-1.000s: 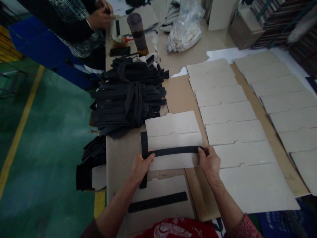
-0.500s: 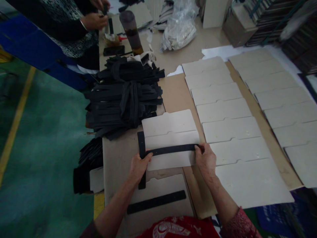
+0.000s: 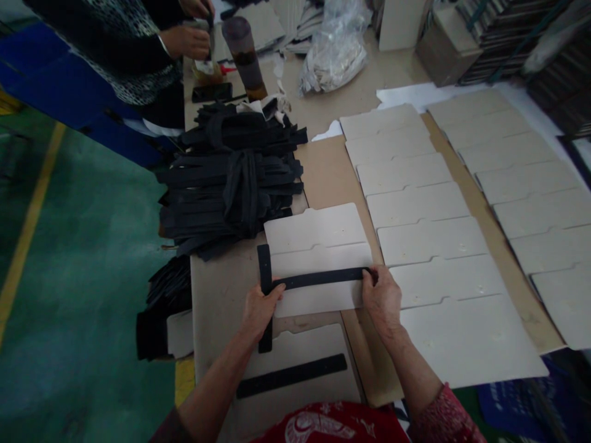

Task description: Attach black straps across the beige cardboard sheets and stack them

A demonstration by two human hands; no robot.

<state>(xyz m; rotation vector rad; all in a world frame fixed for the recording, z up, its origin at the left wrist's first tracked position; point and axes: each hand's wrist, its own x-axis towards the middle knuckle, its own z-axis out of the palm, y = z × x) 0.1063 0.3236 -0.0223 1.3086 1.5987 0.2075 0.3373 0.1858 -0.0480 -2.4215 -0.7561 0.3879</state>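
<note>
The person's left hand (image 3: pixel 258 307) and right hand (image 3: pixel 382 298) press on the two ends of a long, flat black strip (image 3: pixel 323 279) that lies crosswise over a pale grey card (image 3: pixel 318 295) with a notched upper edge. The left hand's grip is pressed down, thumb on the strip's left end and fingers curled over a second, upright black strip (image 3: pixel 265 289) that runs along the card's left edge; the right hand's grip pinches the strip's right end at the card's corner, though the dim light makes it hard to tell how far the fingers close. The strip looks matte and slightly limp, the card stiff and smooth. A like card (image 3: pixel 316 226) lies just beyond, overlapped by the near one, and another card (image 3: pixel 295 369) nearer the body carries its own black strip (image 3: pixel 292 375). All rest on a brown board worktop (image 3: pixel 332 175). To the left sits a thick tied bundle of black strips (image 3: pixel 235 178). To the right, two columns of overlapping grey cards (image 3: pixel 415 209) cover the surface. At the far end a second person's hand (image 3: pixel 187 40) works near a dark bottle (image 3: pixel 244 58), beside a crumpled plastic bag (image 3: pixel 335 52).
</note>
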